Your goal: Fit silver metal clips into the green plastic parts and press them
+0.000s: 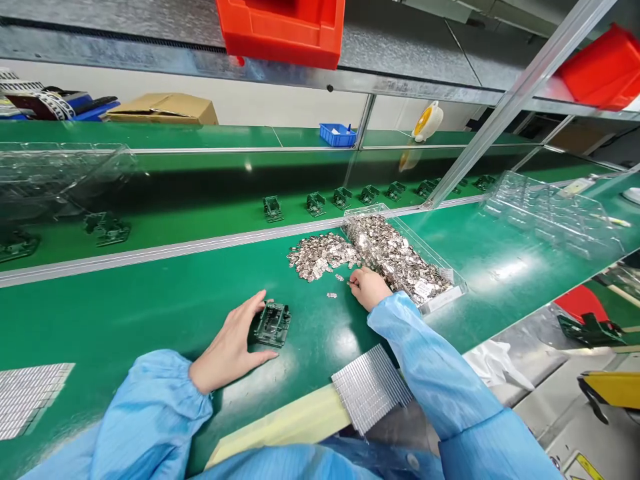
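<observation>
Circuit board (274, 325) within open left hand (231, 345); right hand (369, 289) closed beside metal pieces (319, 256)

The table (150, 287) has a smooth, glossy surface. The small parts (317, 257) look like shiny metal, and the box (421, 247) at their right is clear, glossy plastic. Both sleeves (155, 393) are wrinkled cloth with a soft shine. At far left, the carton (165, 110) is matt cardboard. The red bin (287, 43) seems smooth plastic.
</observation>
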`<act>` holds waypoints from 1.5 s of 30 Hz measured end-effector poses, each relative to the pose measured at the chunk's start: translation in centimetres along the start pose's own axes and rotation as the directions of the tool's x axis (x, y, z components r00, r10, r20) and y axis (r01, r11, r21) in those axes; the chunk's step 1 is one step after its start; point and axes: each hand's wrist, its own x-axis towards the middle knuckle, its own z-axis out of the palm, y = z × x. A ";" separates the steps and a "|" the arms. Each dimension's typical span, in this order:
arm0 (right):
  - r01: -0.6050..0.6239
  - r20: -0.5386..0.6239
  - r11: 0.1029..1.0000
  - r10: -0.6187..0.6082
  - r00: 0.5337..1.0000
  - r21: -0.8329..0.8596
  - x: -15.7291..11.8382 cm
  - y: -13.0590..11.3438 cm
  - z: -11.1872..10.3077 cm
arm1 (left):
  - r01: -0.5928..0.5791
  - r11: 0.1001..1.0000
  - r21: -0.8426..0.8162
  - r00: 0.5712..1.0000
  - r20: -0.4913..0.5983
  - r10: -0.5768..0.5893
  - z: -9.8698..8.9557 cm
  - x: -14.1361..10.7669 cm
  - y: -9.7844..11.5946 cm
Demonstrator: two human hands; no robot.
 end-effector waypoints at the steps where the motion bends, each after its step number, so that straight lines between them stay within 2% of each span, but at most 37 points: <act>1: 0.005 0.019 1.000 -0.005 1.000 -0.010 0.2 -0.1 -0.1 | -0.002 1.000 -0.009 1.000 0.021 0.002 -0.1 0.3 -0.2; 4: 0.001 0.077 0.999 0.002 0.997 -0.036 0.9 -0.2 -0.1 | -0.017 0.998 -0.059 1.000 0.017 0.018 -0.2 1.0 0.0; 7: -0.010 0.113 1.000 0.013 0.994 -0.028 1.4 -0.4 0.0 | -0.049 0.991 -0.123 0.997 -0.067 0.041 -0.3 1.1 0.6; 10: -0.004 0.087 1.000 0.002 0.996 0.027 1.1 -0.4 -0.4 | 0.009 0.962 -0.272 0.992 -0.119 -0.043 0.2 1.1 1.4; 12: 0.013 0.033 0.996 -0.016 0.999 0.086 0.2 -0.3 -0.8 | 0.078 0.879 -0.471 0.983 -0.109 -0.146 1.0 1.2 2.2; 15: 0.040 -0.071 0.979 -0.026 0.997 0.202 -2.6 0.3 -1.7 | 0.148 0.640 -0.754 0.963 -0.036 -0.265 2.3 1.8 3.9; 18: 0.053 -0.171 0.935 0.008 0.985 0.350 -7.0 1.3 -2.2 | 0.205 0.469 -0.859 0.955 0.069 -0.290 3.4 2.8 6.1; 20: 0.111 -0.267 0.804 0.062 0.962 0.585 -10.6 2.1 -2.1 | 0.232 0.408 -0.883 0.958 0.136 -0.251 3.8 3.5 8.0; 23: 0.197 -0.341 0.457 0.257 0.904 0.867 -16.1 2.7 -1.2 | 0.251 0.310 -0.917 0.965 0.213 -0.152 4.7 4.3 11.0; 24: 0.189 -0.326 0.387 0.327 0.887 0.903 -17.7 2.7 -0.7 | 0.246 0.282 -0.927 0.968 0.220 -0.121 5.1 4.4 12.0; 27: 0.150 -0.255 0.247 0.479 0.840 0.957 -21.4 2.0 1.0 | 0.192 0.251 -0.949 0.981 0.188 -0.036 6.4 4.3 14.3; 30: 0.135 -0.192 0.147 0.507 0.840 0.980 -23.0 0.6 2.7 | 0.164 0.268 -0.949 0.983 0.179 0.032 7.5 3.6 15.5; 32: 0.144 -0.215 0.177 0.499 0.839 0.974 -22.9 -0.4 3.4 | 0.173 0.290 -0.941 0.978 0.198 0.058 7.9 3.1 15.5; 36: 0.197 -0.344 0.322 0.508 0.790 0.926 -21.7 -1.8 4.2 | 0.181 0.356 -0.917 0.975 0.215 0.059 7.9 2.4 15.1; 39: 0.172 -0.349 0.365 0.501 0.792 0.915 -20.8 -2.5 4.5 | 0.183 0.388 -0.903 0.972 0.224 0.064 7.8 2.2 14.8; 45: 0.128 -0.361 0.425 0.529 0.768 0.896 -20.1 -3.1 4.8 | 0.165 0.343 -0.925 0.971 0.213 0.106 7.8 2.1 15.0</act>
